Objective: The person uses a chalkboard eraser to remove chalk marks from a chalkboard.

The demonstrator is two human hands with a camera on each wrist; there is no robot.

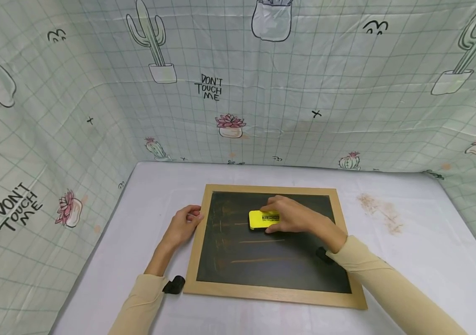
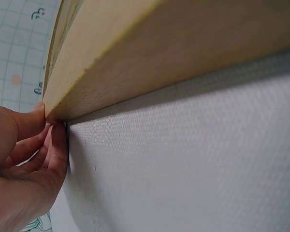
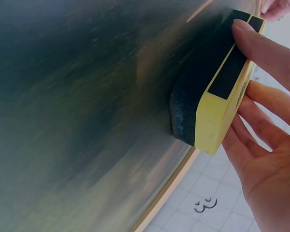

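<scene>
A wood-framed chalkboard (image 1: 263,270) lies on the white table with orange chalk lines across its dark face. My right hand (image 1: 292,215) grips a yellow and black chalkboard eraser (image 1: 259,219) between thumb and fingers, over the board's upper middle. In the right wrist view the eraser's dark felt (image 3: 183,116) is down at the board's surface, which bears faint smears. At the board's left edge, my left hand (image 1: 182,225) holds the wooden frame (image 2: 101,72). Its thumb is at the frame's side and the other fingers are curled at the lower edge.
Brownish smudges (image 1: 382,214) mark the table (image 1: 413,260) right of the board. A grid-patterned cloth (image 1: 271,93) with cactus drawings hangs behind and at both sides. Each wrist wears a small black camera (image 1: 174,284).
</scene>
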